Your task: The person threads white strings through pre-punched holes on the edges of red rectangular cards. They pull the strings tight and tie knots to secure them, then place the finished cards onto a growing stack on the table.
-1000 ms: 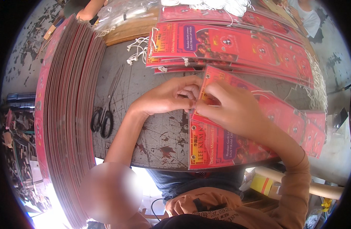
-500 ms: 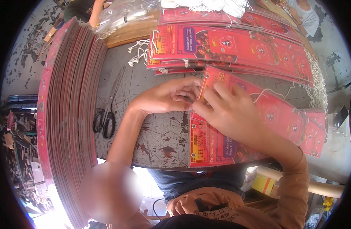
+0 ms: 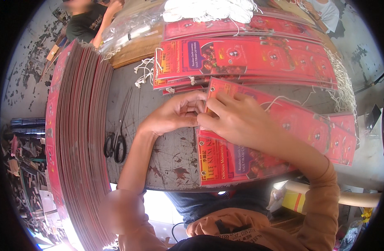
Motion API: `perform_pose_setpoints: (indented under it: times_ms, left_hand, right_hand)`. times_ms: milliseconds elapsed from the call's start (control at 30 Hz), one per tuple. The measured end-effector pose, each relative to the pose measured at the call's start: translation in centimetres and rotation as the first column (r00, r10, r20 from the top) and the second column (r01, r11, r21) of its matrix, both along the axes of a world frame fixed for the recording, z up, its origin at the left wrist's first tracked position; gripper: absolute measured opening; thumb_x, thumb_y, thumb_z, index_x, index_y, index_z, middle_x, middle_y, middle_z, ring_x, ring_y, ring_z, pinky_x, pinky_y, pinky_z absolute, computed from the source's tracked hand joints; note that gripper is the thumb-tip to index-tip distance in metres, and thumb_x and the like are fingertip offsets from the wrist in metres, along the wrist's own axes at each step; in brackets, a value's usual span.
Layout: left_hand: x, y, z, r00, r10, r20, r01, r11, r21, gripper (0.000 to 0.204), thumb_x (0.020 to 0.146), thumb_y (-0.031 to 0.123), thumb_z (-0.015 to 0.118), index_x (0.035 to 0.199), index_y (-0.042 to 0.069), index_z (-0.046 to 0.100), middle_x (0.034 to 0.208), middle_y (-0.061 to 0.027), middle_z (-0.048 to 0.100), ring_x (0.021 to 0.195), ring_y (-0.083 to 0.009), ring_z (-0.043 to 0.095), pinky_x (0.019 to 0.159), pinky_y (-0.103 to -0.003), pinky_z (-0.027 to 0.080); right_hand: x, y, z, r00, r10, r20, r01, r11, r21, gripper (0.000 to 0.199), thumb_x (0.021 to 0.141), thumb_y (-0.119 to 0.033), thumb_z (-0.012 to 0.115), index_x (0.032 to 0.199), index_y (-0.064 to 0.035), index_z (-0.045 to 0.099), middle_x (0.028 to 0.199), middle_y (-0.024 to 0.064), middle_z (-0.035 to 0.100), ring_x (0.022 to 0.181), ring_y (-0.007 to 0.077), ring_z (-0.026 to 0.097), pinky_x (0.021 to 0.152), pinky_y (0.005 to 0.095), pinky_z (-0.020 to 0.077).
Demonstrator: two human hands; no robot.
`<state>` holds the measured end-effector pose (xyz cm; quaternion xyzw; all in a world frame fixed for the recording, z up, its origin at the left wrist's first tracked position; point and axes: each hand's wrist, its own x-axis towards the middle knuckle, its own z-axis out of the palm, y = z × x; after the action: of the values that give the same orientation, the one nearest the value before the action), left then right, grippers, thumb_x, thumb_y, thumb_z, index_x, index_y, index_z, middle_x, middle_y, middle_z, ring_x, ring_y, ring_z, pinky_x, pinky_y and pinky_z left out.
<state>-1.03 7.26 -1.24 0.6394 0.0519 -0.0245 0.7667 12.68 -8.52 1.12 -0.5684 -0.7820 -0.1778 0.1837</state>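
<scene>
Both my hands meet at the left end of a red printed panel (image 3: 279, 111), a long glossy strip tilted over other panels. My left hand (image 3: 175, 113) comes in from the left with curled fingers, its thumb and fingertips pinched at the panel's edge. My right hand (image 3: 238, 117) lies over the panel's corner, fingers bent and closed on it. What sits between the fingertips is partly hidden. A white string (image 3: 275, 101) trails across the panel to the right. Underneath lies another red panel (image 3: 213, 165) with eyelets along its left end.
A tall stack of panels (image 3: 81, 138) stands on edge at left. Black-handled scissors (image 3: 115, 146) lie beside it on the scratched grey table (image 3: 171, 167). Strung panels (image 3: 250, 56) are piled at the back, below a white string bundle (image 3: 208, 10). Two other people (image 3: 85, 25) are at the far side.
The whole view has shifted slightly, so things sit lower and a little left. My right fingers are bent more tightly over the panel's corner; my left hand keeps its place at the edge.
</scene>
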Motion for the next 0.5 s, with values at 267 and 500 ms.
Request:
perform_pose_setpoints:
  times_ms: [267,500]
  left_hand:
    - [-0.3,-0.1,0.8,1.000,-0.012,0.015,0.010,0.993,0.120,0.053,0.075,-0.008,0.055,0.126,0.004,0.049,0.088,0.0000,0.053,0.083,-0.0089,0.051,0.075,-0.023,0.044]
    - [-2.9,2.3,3.8,0.995,0.061,0.081,-0.102,0.650,0.753,0.031,0.073,-0.007,0.050,0.098,0.002,0.067,0.078,0.0004,0.047,0.075,-0.0102,0.046,0.070,-0.024,0.039]
  right_hand:
    - [0.6,-0.2,-0.5,0.994,0.038,-0.105,-0.037,0.999,0.014,0.027,0.074,-0.033,0.067,0.075,-0.0080,0.057,0.076,0.0022,0.051,0.074,0.0144,0.056,0.054,0.0271,0.0464]
    - [0.5,-1.1,0.2,0.997,-0.007,-0.075,0.004,0.999,-0.037,0.034,0.076,-0.038,0.066,0.078,-0.0053,0.056,0.075,0.0029,0.050,0.071,0.0155,0.057,0.056,0.0287,0.0481]
